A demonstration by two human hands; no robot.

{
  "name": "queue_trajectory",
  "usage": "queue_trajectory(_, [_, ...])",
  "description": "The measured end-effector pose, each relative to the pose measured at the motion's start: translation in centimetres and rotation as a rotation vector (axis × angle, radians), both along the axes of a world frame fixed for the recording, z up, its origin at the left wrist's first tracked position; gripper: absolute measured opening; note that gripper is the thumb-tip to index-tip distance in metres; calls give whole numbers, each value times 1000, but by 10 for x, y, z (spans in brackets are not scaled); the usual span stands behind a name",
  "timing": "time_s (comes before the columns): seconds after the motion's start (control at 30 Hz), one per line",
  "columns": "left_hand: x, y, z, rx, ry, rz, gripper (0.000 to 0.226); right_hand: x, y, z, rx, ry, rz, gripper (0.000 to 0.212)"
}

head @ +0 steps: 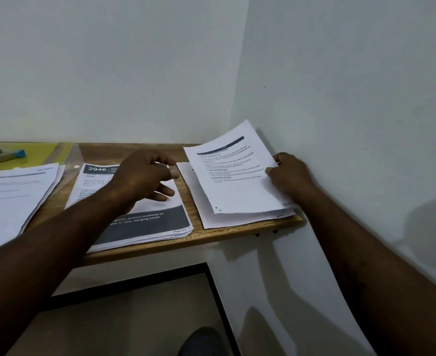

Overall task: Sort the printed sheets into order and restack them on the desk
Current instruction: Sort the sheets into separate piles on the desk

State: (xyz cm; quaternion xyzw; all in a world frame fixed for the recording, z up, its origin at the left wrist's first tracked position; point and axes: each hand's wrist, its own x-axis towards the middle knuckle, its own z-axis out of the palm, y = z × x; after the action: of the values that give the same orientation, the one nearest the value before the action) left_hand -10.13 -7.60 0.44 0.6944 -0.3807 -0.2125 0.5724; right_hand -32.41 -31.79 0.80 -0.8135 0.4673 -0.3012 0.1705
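Corner desk (193, 240) bearing 3 piles of printed sheets. A folder (39, 150) and stapler (1, 155) lie at the far left rear, behind the left pile (14, 194). The wall (340, 98) closes in just beside the right hand (289, 173), which pinches 1 sheet (232, 173) by its right edge, tilted above the right pile (211, 217). The left hand (145, 176), relaxed and grasping nothing, is over the middle pile (145, 224). Narrow strips of bare wood separate the piles; all reach near the front edge.

Head camera looks forward and down, close over the desk (237, 231).
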Motion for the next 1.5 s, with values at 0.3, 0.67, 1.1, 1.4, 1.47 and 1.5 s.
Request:
queue_trajectory(0.3, [-4, 4, -2, 115, -207, -55, 15, 7, 2, -33, 9, 143, -33, 36])
queue_trajectory(0.67, [-24, -5, -3, 273, -482, -87, 10, 6, 2, -30, -27, 93, -38, 49])
queue_trajectory(1.1, [-36, -49, -7, 701, -746, 2, 46, -2, 15, -33, 0, 236, -11, 64])
queue_trajectory(1.4, [-47, -48, -9, 695, -782, 56, 62, -7, 16, -40, -23, 214, -11, 65])
queue_trajectory(1.47, [-48, -50, -8, 683, -777, 56, 60, -6, 16, -41, -21, 210, -18, 66])
queue_trajectory(1.5, [-48, -51, -7, 671, -775, 57, 60, -5, 16, -41, -21, 206, -19, 66])
